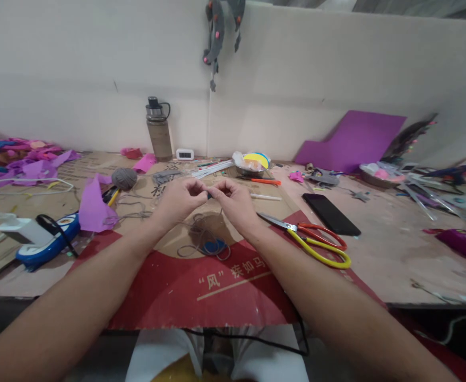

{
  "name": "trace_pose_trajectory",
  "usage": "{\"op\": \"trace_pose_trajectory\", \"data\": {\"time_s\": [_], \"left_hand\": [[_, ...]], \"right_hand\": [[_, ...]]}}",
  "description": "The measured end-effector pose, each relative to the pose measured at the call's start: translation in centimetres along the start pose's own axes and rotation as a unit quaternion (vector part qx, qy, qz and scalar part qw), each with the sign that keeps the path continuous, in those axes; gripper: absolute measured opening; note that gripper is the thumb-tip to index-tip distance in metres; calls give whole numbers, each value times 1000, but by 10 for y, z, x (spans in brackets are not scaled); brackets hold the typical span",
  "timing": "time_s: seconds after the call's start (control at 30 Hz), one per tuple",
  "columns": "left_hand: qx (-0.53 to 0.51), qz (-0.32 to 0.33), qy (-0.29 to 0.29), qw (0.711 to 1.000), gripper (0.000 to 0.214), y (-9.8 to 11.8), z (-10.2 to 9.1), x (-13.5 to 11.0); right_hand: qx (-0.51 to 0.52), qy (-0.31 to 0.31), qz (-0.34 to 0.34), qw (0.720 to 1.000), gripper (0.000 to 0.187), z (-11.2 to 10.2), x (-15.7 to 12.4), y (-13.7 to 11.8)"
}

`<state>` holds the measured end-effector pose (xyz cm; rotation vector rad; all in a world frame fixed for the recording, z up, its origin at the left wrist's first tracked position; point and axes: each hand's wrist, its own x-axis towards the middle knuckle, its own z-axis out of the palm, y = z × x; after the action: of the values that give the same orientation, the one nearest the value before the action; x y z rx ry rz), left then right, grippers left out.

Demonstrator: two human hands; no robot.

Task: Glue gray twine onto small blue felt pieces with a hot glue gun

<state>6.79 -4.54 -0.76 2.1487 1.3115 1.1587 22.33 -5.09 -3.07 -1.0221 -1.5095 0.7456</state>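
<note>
My left hand [183, 197] and my right hand [233, 200] meet fingertip to fingertip above the cardboard, both closed in a pinch. A tiny dark blue bit [209, 196] shows between the fingers, too small to make out. From under my right hand grey yarn [196, 237] hangs down and lies in loose loops on the cardboard. Beneath the loops is a blue piece [216, 245], perhaps felt. A grey yarn ball [124, 179] sits to the left, its strand trailing towards my left wrist. Scissors [316, 241] with red and yellow handles lie beside my right forearm.
Red-printed cardboard [201, 305] covers the table front. A black phone [331, 214] lies right; a blue power strip [50, 246] and purple felt [95, 204] lie left. Behind stand a bottle [159, 132], a small clock [184, 155], a filled bowl [251, 164] and a purple sheet [356, 139].
</note>
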Motion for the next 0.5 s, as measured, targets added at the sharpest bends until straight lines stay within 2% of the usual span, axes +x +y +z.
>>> {"op": "trace_pose_trajectory", "data": {"time_s": [0.1,0.23,0.33,0.43,0.5], "left_hand": [[-33,-29,-11,999,6,-2,0,2],[-175,-111,-28,978,10,-10,1,5],[-249,-139,-36,958,12,-16,2,6],[-278,-149,-38,948,13,-19,4,6],[-291,-152,-25,944,13,-18,4,6]], "right_hand": [[34,34,-3,999,19,-3,1,1],[70,64,9,995,29,-9,6,6],[47,22,17,998,31,-8,6,9],[32,-49,26,998,20,-3,3,9],[18,-67,29,997,14,0,1,10]]}}
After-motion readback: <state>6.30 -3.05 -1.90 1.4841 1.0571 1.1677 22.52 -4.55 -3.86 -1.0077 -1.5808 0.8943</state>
